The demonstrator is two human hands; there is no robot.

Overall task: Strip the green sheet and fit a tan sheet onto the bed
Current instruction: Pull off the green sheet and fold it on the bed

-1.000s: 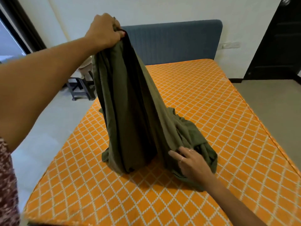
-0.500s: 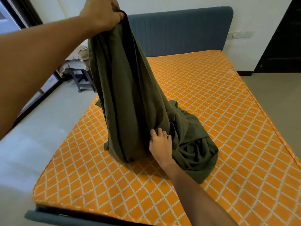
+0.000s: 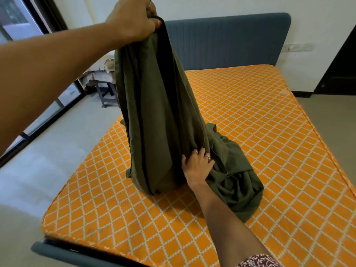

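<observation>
Green sheet (image 3: 158, 112), one, olive, stripped from the bed and gathered into a tall hanging bunch; its lower folds pool in a crumpled heap on the mattress (image 3: 269, 151), right of the middle. My left hand (image 3: 133, 18), raised high at the top of the view, fingers curled tight round the bunched upper end of the sheet. My right hand (image 3: 198, 164), low down, fingers sunk into the cloth near the foot of the hanging part, gripping a fold; rings show on two fingers. My hands are well apart, one above the other, each clamped on the sheet. Mattress, one, bare, orange with a white diamond lattice, lying on a blue-grey bed frame (image 3: 57, 251) whose foot rail shows at the near edge. Headboard (image 3: 231, 39), one, blue-grey, ribbed, against the white wall. Stool (image 3: 107, 91), one, dark, beside the bed on the left, carrying pale folded cloth. Window (image 3: 17, 26), dark-framed, far left. Doorway (image 3: 342, 70), dark, far right. Wall sockets (image 3: 296, 47), right of the headboard. Floor (image 3: 48, 160), pale grey.
</observation>
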